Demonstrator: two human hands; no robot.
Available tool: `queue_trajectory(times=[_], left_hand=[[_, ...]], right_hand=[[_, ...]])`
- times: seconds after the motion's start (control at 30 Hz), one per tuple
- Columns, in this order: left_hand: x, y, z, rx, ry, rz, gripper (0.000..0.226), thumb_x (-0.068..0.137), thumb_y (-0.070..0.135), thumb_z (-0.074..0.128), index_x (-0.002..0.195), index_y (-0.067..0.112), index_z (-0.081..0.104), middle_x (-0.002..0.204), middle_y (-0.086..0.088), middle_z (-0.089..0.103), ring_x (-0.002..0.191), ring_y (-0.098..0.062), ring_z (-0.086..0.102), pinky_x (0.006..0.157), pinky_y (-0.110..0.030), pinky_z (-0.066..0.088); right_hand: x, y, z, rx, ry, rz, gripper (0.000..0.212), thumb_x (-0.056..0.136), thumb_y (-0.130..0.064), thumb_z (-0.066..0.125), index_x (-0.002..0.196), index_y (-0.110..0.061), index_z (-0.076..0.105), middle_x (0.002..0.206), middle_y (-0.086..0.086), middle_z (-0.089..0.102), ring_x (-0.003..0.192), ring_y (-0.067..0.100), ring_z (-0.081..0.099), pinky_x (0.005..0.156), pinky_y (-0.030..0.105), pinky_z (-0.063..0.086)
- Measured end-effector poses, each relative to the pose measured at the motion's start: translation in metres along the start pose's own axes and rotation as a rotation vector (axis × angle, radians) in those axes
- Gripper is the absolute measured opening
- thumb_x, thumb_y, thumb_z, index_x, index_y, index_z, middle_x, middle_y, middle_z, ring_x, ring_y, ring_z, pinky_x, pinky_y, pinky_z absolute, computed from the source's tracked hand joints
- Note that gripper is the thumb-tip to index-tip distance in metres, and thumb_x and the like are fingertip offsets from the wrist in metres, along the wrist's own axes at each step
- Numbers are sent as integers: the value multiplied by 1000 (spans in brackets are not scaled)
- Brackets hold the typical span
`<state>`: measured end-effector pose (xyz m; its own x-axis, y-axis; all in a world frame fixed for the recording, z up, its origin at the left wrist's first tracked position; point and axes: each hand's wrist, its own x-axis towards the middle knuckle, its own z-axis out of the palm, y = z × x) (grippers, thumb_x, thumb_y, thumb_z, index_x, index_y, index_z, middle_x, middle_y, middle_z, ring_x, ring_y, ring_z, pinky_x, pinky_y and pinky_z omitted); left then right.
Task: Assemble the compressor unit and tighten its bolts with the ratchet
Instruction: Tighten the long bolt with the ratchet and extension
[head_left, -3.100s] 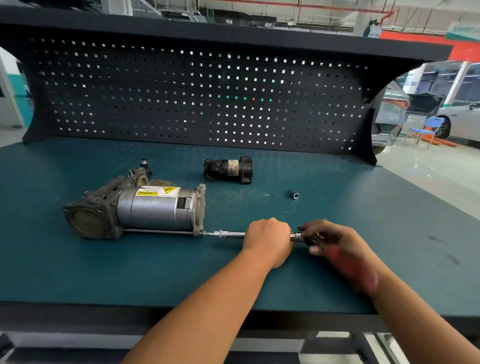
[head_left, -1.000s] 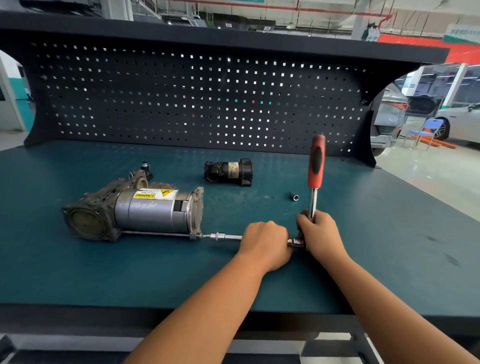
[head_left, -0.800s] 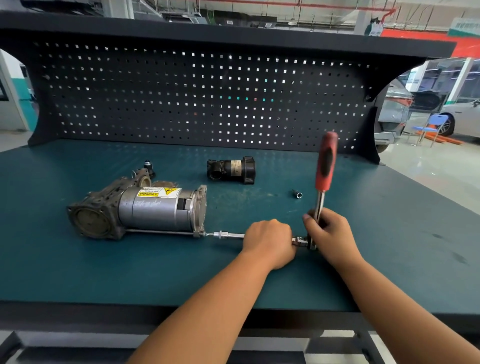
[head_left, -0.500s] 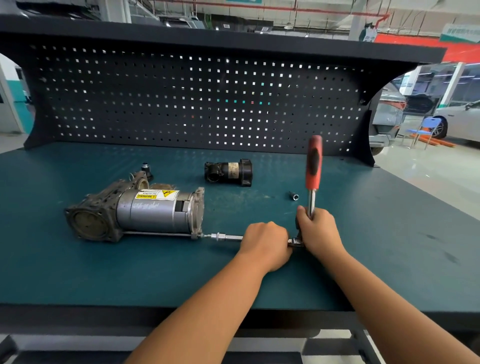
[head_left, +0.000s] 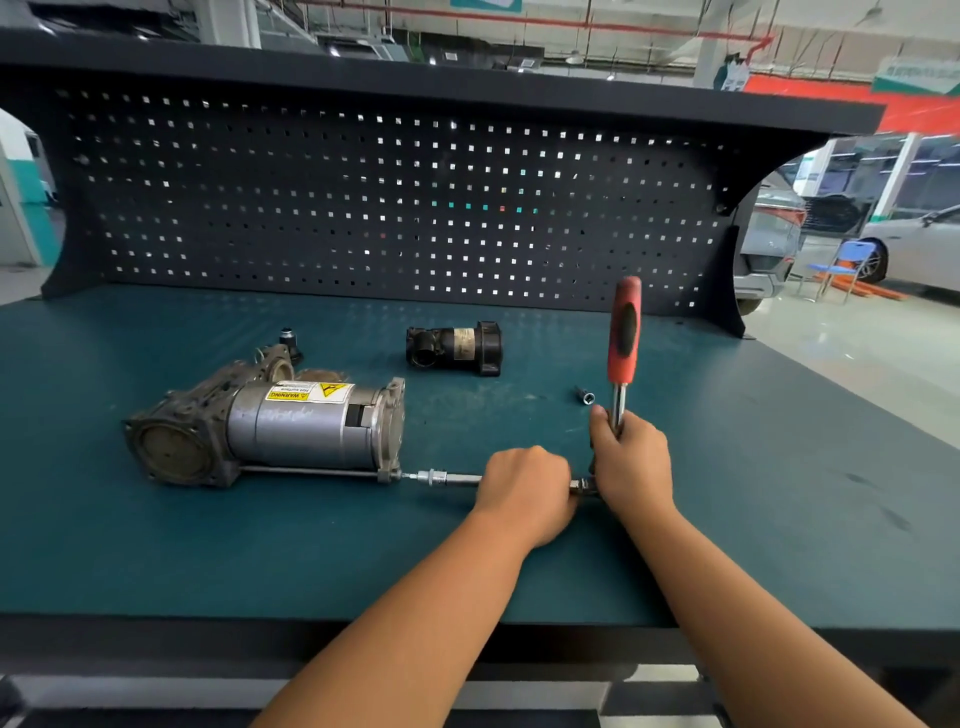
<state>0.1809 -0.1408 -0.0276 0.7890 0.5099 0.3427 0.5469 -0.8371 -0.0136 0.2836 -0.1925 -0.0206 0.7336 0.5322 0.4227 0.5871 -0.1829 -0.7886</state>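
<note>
So the compressor unit is lying on its side on the green surface, left of centre, round flange end pointing left and the yellow warning sticker facing up. A long bolt runs along its near side, and an extension bar lines up with the bolt's right end and carries on to the right, just above the surface. The person's left hand is balled into a fist round that bar, knuckles up, fingers clamped on it and tucked underneath, with the forearm coming in diagonally from the bottom middle. Right next to it, nearly touching, the right hand has its fingers wrapped round the chrome shank of the ratchet, low down near the head, thumb lying up the left side of the shank. The ratchet stands pretty much straight up, so the red and black grip sticks out bare above the hand. The right forearm comes in from the bottom right corner, wrist fairly straight. A loose socket sits on the surface just behind the right hand. Further back there's a black cylindrical part on its side, and a small dark piece behind the compressor, all in front of the pegboard.
</note>
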Motion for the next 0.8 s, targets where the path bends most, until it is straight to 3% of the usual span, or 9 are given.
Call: queue_trajectory(times=[0.03,0.1,0.23,0.37,0.43,0.53,0.6,0.7,0.8], left_hand=[[0,1,1,9,1,-2,22,88,30,51,90,12,64,92,-13,66,89,-36,62,62,-31,33],[0,2,2,15,5,-28,22,88,30,50,91,12,64,94,-12,67,90,-34,62,62,-31,33],[3,3,1,9,11,-62,23,88,29,48,91,14,65,94,-11,67,89,-34,62,61,-32,33],[2,2,-2,-9,-8,-67,24,88,30,48,92,15,66,94,-12,66,90,-35,61,62,-32,34],[2,1,-3,-9,-19,-69,23,88,29,49,92,15,66,94,-12,66,89,-35,61,62,-33,34],[1,2,-4,3,-41,-62,22,86,26,48,92,15,66,94,-11,66,89,-35,61,61,-32,34],[1,2,-4,9,-42,-61,22,86,26,48,92,16,66,93,-11,66,88,-35,61,61,-32,34],[0,2,-3,15,-32,-46,20,87,27,50,89,15,65,91,-11,66,87,-34,61,61,-31,34],[-1,3,-2,13,-27,-51,17,86,27,52,85,13,63,90,-11,66,85,-34,61,60,-30,33]], right_hand=[[6,2,1,32,-85,148,40,92,-29,50,62,-3,44,59,10,47,54,30,46,59,44,47],[12,6,-2,16,-215,245,43,89,-31,52,75,10,55,64,12,51,57,25,45,57,38,42],[6,15,-13,-37,-180,23,44,87,-40,58,57,-10,46,49,-1,48,51,21,46,50,29,35],[-2,13,-14,128,-133,-165,21,84,-26,69,76,-15,52,57,1,50,48,9,41,49,29,41],[-5,12,-13,167,-86,-261,25,86,-24,67,76,-9,48,59,11,49,49,12,37,48,33,39],[-10,11,-15,208,26,-353,43,87,-41,52,66,-5,42,55,15,50,50,27,42,50,37,38],[-11,9,-14,221,33,-371,44,87,-46,43,65,-9,42,54,7,53,46,20,45,48,36,40],[-8,13,-9,170,30,-309,36,96,-33,47,65,-17,43,52,-3,56,46,9,49,47,27,39],[2,14,-4,164,-66,-53,37,97,-32,46,69,-9,50,50,-3,56,46,12,52,45,24,41]])
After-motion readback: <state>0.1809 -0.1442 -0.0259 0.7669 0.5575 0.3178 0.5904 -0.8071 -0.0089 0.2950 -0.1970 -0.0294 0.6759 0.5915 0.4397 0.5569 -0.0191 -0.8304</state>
